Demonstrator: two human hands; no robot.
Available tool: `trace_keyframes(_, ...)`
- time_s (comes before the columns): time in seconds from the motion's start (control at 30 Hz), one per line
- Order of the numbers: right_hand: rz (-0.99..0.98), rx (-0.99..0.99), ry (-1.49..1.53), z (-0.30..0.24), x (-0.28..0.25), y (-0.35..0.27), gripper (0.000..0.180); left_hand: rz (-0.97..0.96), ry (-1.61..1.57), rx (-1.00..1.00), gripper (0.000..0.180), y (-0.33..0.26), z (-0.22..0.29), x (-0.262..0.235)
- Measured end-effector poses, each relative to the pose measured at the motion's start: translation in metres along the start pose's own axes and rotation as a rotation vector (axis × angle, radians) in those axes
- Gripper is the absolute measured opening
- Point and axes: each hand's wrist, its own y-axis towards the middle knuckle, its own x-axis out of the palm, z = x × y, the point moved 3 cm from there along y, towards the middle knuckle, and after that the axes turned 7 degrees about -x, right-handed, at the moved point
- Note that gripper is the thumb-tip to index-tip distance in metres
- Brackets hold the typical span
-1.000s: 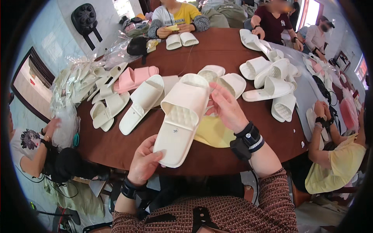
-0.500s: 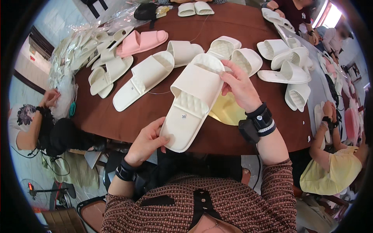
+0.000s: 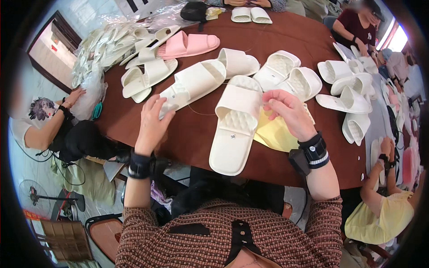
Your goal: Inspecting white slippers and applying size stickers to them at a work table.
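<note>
A white slipper (image 3: 230,152) with a wide strap and a quilted footbed lies on the brown table in front of me, its heel toward me. Just right of its strap is my right hand (image 3: 290,114), fingers loosely curled and holding nothing I can see. My left hand (image 3: 154,125) is at the heel end of another white slipper (image 3: 192,85), thumb and fingers apart on either side of the heel. That slipper lies slanted on the table; its heel is partly hidden by my fingers. A yellow sheet (image 3: 279,134) lies under my right hand.
More white slippers (image 3: 304,82) lie across the brown tablecloth (image 3: 268,31), with several piled at the right. A pink slipper (image 3: 190,44) and plastic-wrapped slippers (image 3: 100,47) are at the left. Co-workers sit around the table; one person's hand (image 3: 73,96) is at the left edge.
The slipper held in both my hands is now down on the table, let go. My left hand has moved left and up to the other slipper's heel. The view has shifted slightly.
</note>
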Motion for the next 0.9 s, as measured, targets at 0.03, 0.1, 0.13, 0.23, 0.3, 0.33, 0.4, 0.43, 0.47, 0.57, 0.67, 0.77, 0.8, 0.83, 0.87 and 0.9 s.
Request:
trace_keyframes(0.03,-0.003,0.000,0.014,0.000,0.002,0.001,0.029,0.008,0.049,-0.022,0.046,0.008,-0.017,0.006)
trace_keyframes(0.1,-0.035,0.003,0.022,-0.003,0.004,0.000,0.028,0.014,0.113,-0.009,0.049,0.024,-0.033,0.011)
trace_keyframes(0.13,-0.064,0.010,0.029,-0.004,0.005,-0.002,0.027,-0.139,-0.012,-0.112,0.049,0.030,-0.039,0.013)
trace_keyframes(0.23,-0.136,0.025,-0.025,-0.005,0.007,-0.003,0.027,-0.252,-0.102,-0.102,0.047,0.028,-0.033,0.019)
trace_keyframes(0.3,-0.136,0.040,-0.045,-0.002,0.006,-0.002,0.026,-0.257,-0.013,-0.084,0.045,0.021,-0.013,0.015)
trace_keyframes(0.33,-0.159,0.029,-0.043,-0.004,0.009,-0.003,0.026,-0.189,0.008,-0.032,0.043,0.012,-0.003,0.015)
trace_keyframes(0.4,-0.206,0.016,-0.057,-0.010,0.015,-0.003,0.024,-0.168,0.015,-0.069,0.042,-0.004,0.015,0.013)
trace_keyframes(0.43,-0.202,0.030,-0.057,-0.010,0.018,-0.004,0.024,-0.133,0.028,-0.104,0.041,-0.012,0.023,0.012)
trace_keyframes(0.47,-0.233,0.001,-0.081,-0.012,0.022,-0.006,0.023,-0.120,-0.021,-0.134,0.040,-0.020,0.031,0.014)
trace_keyframes(0.57,-0.266,-0.067,-0.074,-0.004,0.034,-0.012,0.024,-0.085,-0.043,-0.125,0.037,-0.046,0.057,0.013)
trace_keyframes(0.67,-0.293,-0.246,-0.434,-0.011,0.047,-0.018,0.026,-0.163,-0.161,-0.175,0.037,-0.060,0.070,0.016)
trace_keyframes(0.77,-0.324,-0.284,-0.411,-0.006,0.058,-0.024,0.030,-0.147,-0.167,-0.069,0.039,-0.069,0.087,0.015)
trace_keyframes(0.8,-0.320,-0.328,-0.495,-0.005,0.062,-0.026,0.031,-0.155,-0.195,-0.068,0.039,-0.070,0.087,0.016)
trace_keyframes(0.83,-0.315,-0.373,-0.579,-0.004,0.066,-0.026,0.032,-0.156,-0.199,-0.072,0.039,-0.067,0.088,0.017)
trace_keyframes(0.87,-0.319,-0.370,-0.582,-0.002,0.068,-0.026,0.032,-0.133,-0.204,-0.003,0.036,-0.061,0.093,0.013)
trace_keyframes(0.9,-0.303,-0.438,-0.655,0.000,0.071,-0.027,0.032,-0.110,-0.210,0.066,0.034,-0.056,0.097,0.012)
